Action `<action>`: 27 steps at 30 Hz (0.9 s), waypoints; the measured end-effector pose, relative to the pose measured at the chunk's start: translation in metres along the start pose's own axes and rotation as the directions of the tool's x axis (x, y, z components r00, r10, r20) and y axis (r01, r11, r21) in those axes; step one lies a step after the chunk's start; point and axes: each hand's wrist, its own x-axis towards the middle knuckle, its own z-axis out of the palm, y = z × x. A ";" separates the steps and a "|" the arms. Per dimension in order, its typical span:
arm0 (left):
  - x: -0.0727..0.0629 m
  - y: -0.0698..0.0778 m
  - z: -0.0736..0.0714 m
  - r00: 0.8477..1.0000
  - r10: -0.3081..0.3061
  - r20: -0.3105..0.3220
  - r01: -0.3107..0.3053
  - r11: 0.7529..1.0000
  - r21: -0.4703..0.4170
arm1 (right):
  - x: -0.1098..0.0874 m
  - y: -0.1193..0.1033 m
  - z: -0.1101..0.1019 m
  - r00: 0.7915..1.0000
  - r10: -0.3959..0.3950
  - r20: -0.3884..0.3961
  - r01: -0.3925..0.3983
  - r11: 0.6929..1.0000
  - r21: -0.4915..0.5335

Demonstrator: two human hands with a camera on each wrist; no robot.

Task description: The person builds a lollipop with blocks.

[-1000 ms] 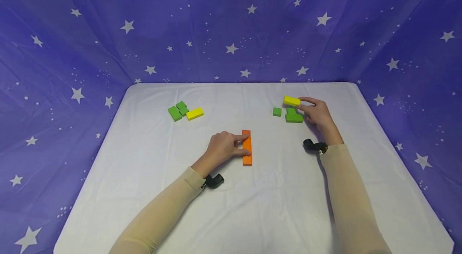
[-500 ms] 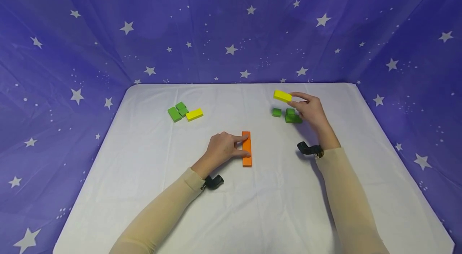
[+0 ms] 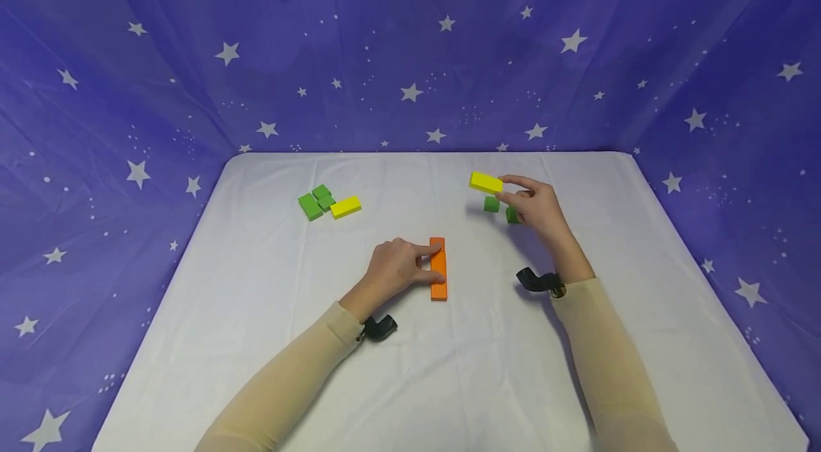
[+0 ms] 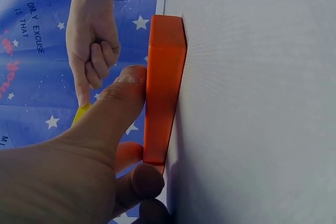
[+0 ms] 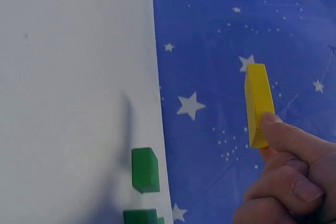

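My left hand (image 3: 396, 268) lies over a row of orange blocks (image 3: 438, 266) at the table's middle. Its thumb and forefinger reach across the row with their tips touching it; the thumb (image 4: 118, 95) meets the long orange block (image 4: 164, 103) in the left wrist view. Between thumb and forefinger, my right hand (image 3: 537, 213) pinches one end of a yellow block (image 3: 486, 182), held above the table. Below it are a small green block (image 3: 491, 204) and another green block (image 3: 512, 215), partly hidden by the hand. In the right wrist view the yellow block (image 5: 259, 106) stands clear of everything but the fingers.
At the back left, several green blocks (image 3: 311, 207) lie together, with a yellow block (image 3: 346, 207) touching them. A white cloth (image 3: 282, 266) covers the table. A purple star-printed curtain (image 3: 359, 67) rises behind it and along both sides.
My right hand has carried the yellow block leftward from above the right green blocks, rising and then dropping a little. The left hand has stayed on the orange blocks.
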 end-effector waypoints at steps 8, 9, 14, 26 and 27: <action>-0.001 0.003 0.000 1.000 -0.011 0.012 0.011 1.000 0.022 | -0.006 -0.001 0.009 1.000 -0.024 0.002 0.024 1.000 -0.009; -0.001 0.003 -0.001 1.000 -0.011 0.012 0.011 1.000 0.023 | -0.006 -0.001 0.010 1.000 -0.024 0.007 0.024 1.000 -0.012; -0.002 0.005 -0.002 1.000 -0.010 0.007 0.010 1.000 0.010 | -0.008 -0.002 0.016 1.000 -0.017 0.017 0.018 1.000 -0.022; -0.001 0.003 0.000 0.999 0.016 -0.030 -0.015 0.999 0.037 | -0.009 -0.001 0.034 0.997 -0.008 0.075 0.009 1.000 -0.017; -0.001 0.003 0.000 0.999 0.016 -0.030 -0.015 0.999 0.039 | -0.009 0.000 0.037 0.997 -0.011 0.079 0.013 0.999 -0.034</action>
